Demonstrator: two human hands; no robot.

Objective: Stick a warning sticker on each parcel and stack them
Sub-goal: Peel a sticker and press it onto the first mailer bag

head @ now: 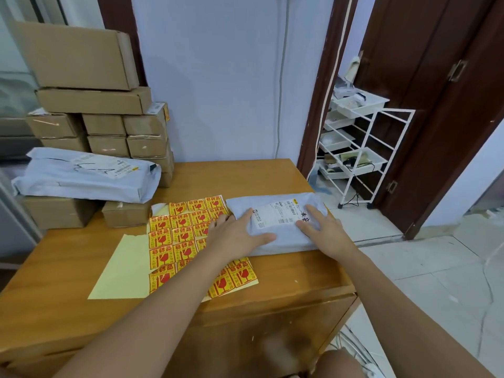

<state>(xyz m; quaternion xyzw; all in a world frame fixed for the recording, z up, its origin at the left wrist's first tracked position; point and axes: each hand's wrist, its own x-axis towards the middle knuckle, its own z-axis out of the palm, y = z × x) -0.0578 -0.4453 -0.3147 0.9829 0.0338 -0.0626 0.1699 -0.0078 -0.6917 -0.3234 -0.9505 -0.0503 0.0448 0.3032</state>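
Both hands lie on the grey poly-mailer parcel point(283, 230), arms reaching fwd from the bottom of the view. Left hand point(237, 231) is flat on the parcel's left end, fingers straight & close together pointing toward the far-right, thumb stretched along the near edge; nothing pinched. Left forearm crosses over the sticker sheet. Right hand point(324, 230) is also flat, palm down on the parcel's right end, fingers spread a little & pointing toward the far-left, tips touching the white shipping label point(275, 214). Neither hand curls round anything; both just press on top.

The parcel sits on the wooden table point(68, 268) near its right edge, long side running left-right, label face up w/ barcode & some handwritten marks.

Just left of the parcel, touching or slipped slightly under its left end: the sheet of yellow-and-red warning stickers point(174, 236), a grid of squares w/ a broken-glass symbol. Top-left corner has stickers gone, pale backing showing. Left of that sheet lies a bare pale-yellow backing sheet point(122, 271), overlapped by it.

Further left of the parcel, at the table's far-left corner: a second grey mailer point(87, 173) resting on low cardboard boxes point(60, 211), and behind it a taller stack of brown cartons point(95, 105) against the wall.

Right of the parcel, off the table on the floor: a white wire rack point(360, 148) w/ trays by a dark wood door frame point(441, 132).
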